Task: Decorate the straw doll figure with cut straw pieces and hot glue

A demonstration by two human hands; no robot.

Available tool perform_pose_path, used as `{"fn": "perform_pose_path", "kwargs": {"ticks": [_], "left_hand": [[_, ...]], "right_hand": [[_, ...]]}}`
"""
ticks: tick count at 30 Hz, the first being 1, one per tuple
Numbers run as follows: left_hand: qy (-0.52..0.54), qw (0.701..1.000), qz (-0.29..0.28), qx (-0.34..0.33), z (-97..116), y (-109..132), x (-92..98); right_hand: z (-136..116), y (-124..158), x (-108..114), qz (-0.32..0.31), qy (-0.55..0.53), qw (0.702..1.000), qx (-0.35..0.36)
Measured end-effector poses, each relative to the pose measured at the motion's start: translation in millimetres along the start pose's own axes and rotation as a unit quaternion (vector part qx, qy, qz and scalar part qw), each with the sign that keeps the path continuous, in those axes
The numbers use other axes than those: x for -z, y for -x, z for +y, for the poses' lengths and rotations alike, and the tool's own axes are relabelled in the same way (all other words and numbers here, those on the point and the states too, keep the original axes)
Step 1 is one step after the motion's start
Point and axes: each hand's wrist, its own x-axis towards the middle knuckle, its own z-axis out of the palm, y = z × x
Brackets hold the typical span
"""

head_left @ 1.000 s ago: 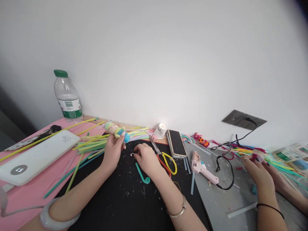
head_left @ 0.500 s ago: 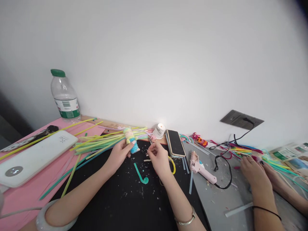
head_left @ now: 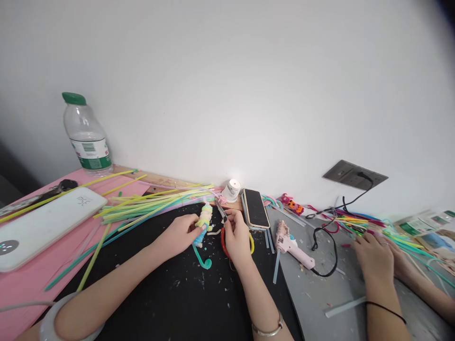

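My left hand (head_left: 186, 232) is closed around a small fuzzy pipe-cleaner figure (head_left: 205, 218), yellow and cream above and blue below. The figure stands nearly upright in the fingers over the black mat (head_left: 170, 303). Just below it lies a teal pipe cleaner (head_left: 205, 264), its end curled into a spiral. My right hand (head_left: 237, 237) is curled onto scissors (head_left: 223, 242) with a red and a yellow handle loop; the blades point up and left, away from me. Part of the handles is hidden beneath the hand. A short cream strip (head_left: 213, 233) lies between both hands.
Behind my left hand pipe cleaners (head_left: 152, 206) are spread in a bundle. A white cup (head_left: 232, 189), phone (head_left: 256, 208) and pink glue gun (head_left: 293, 246) stand or lie rightward. At left are a power bank (head_left: 50, 227) and bottle (head_left: 87, 142). Another person's hands (head_left: 375, 255) work at right.
My left hand has brought the figure right and slightly down, closer to the scissors. My right hand, earlier pinched above the mat, now grips the scissors. The view has shifted slightly.
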Motion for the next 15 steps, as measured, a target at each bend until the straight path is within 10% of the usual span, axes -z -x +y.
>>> {"fn": "perform_pose_path", "kwargs": {"ticks": [6, 15], "left_hand": [[-0.109, 0.989, -0.101, -0.004, 0, -1, 1.2], [-0.248, 0.963, -0.060, -0.081, 13, 2, 11.1]], "right_hand": [[-3, 3, -1, -0.026, -0.021, 0.999, 0.004], [-5, 6, -3, -0.064, -0.066, 0.996, 0.013]]}}
